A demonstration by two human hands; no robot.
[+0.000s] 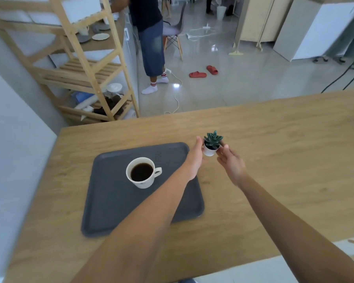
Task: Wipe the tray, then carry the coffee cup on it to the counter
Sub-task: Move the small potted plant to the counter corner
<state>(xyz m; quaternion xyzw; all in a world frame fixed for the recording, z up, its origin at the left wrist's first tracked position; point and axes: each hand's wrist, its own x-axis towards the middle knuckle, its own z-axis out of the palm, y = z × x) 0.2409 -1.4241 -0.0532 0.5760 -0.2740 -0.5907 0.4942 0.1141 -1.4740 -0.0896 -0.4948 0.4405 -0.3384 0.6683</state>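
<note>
Two bare forearms reach across a wooden table [274, 139], the left hand [194, 158] and right hand [231, 162] cupped on either side of a small white pot [209, 151] holding a green succulent. The fingers of both hands are spread and curved round the pot, which sits on the table just past the far right corner of a dark grey tray [114, 203]. Whether the fingertips actually press on the pot cannot be told: the left hand's palm side is turned away, and the pot's base is partly hidden between the hands.

On the tray stands a white coffee cup [142, 173], upright, filled with black coffee, its handle pointing right. The left forearm crosses above the tray's right half and hides that part of its surface and near edge.

Beyond the table, a wooden shelf unit [86, 64] holds plates and jars that are too blurred to make out clearly. A person in dark cropped trousers and white socks [152, 48] stands beside it, cut off above the waist by the top of the view. Red slippers [202, 72] lie on the glossy floor.
</note>
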